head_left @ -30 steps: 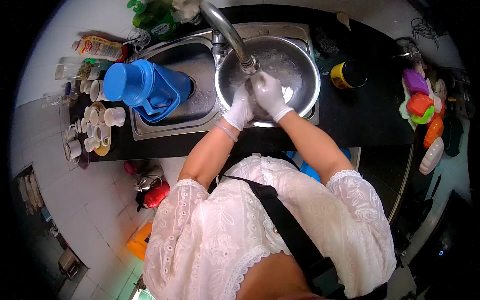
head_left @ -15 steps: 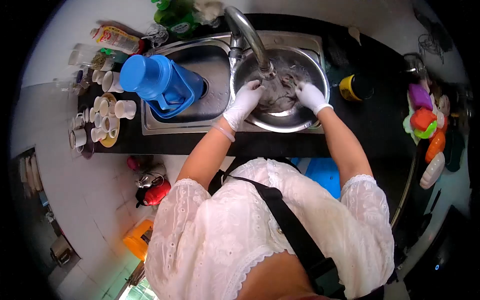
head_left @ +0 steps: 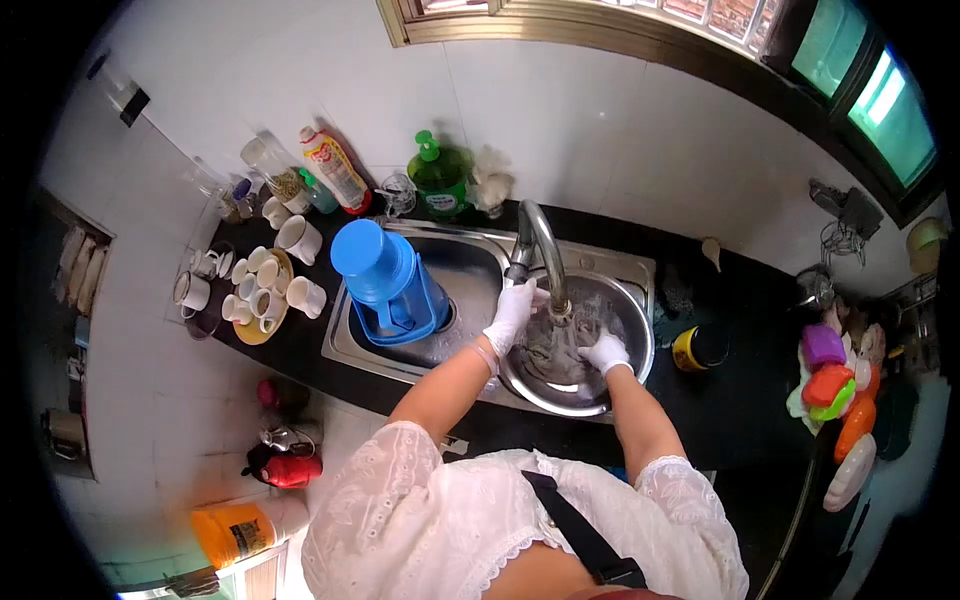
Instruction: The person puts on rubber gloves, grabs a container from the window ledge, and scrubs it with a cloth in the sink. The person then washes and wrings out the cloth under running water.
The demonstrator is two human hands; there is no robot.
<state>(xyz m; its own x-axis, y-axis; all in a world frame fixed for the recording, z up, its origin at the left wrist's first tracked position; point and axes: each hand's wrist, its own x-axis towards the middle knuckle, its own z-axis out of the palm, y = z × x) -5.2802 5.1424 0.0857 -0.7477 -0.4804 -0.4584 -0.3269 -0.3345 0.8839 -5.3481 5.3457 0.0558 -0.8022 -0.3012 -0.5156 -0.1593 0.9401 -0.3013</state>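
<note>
Water runs from the curved metal faucet [head_left: 548,245] into a round steel basin [head_left: 640,360] set in the right sink bowl. A wet greyish cloth [head_left: 556,350] lies bunched in the water. My left hand [head_left: 514,312], in a white glove, is at the faucet's base with its fingers bent around the lower part; the exact contact is partly hidden. My right hand [head_left: 604,352], gloved too, is low in the basin, its fingers closed at the right side of the cloth with the tips hidden.
A blue thermos jug [head_left: 385,275] stands in the left sink bowl. White cups on a yellow tray [head_left: 283,318] are at the left. Behind the sink is a green soap bottle [head_left: 440,180]. A yellow-and-black container [head_left: 698,348] and colourful plastic items [head_left: 828,385] are to the right.
My left hand has left the cloth and gone up to the faucet's base. The right hand stays in the basin. The view has tilted up, bringing the window in.
</note>
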